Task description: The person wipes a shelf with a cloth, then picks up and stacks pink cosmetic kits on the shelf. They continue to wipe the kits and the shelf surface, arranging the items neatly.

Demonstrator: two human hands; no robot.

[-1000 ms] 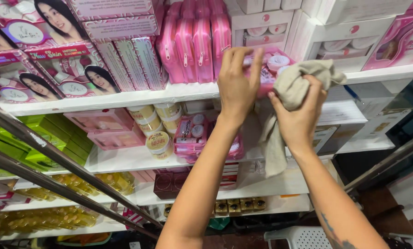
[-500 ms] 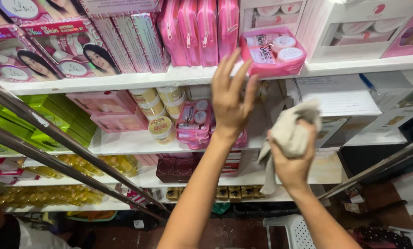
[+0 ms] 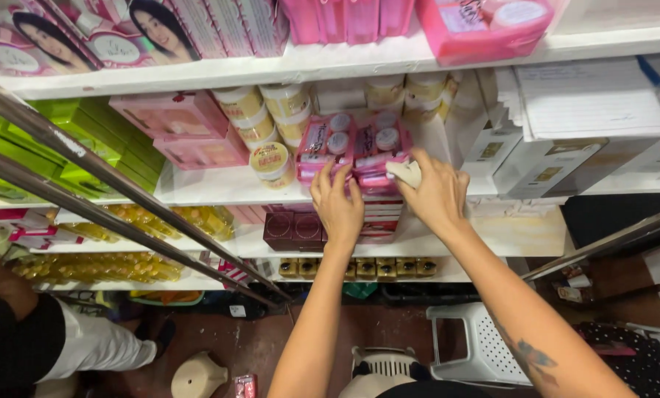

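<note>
My left hand [image 3: 337,203] lay on the front of a pink pack [image 3: 326,147] of small round jars, fingers spread and curled over its lower edge, touching it but not closed round it. My right hand [image 3: 437,195] was closed on a pale cloth [image 3: 405,172], of which only a bunched bit showed at about 10 o'clock from my knuckles, pressed against a second pink pack [image 3: 380,144] just beside the first. Both packs stood on the middle shelf [image 3: 197,193], leaning a little, at 12 o'clock from my hands.

I judged the packs light and fairly stiff in their clear plastic fronts, though that plastic looked slick and liable to dent. The jars inside seemed loose enough to rattle, so the safest hold would be at the two sides or under the bottom edge, not on the window. The cloth was soft and limp and needed only a pinch.

At 10 o'clock stood cream jars [image 3: 272,163] stacked close, easy to knock. Pink boxes [image 3: 175,118] lay further left. Another person's arm [image 3: 6,284] showed at 8 o'clock, well apart from mine.
</note>
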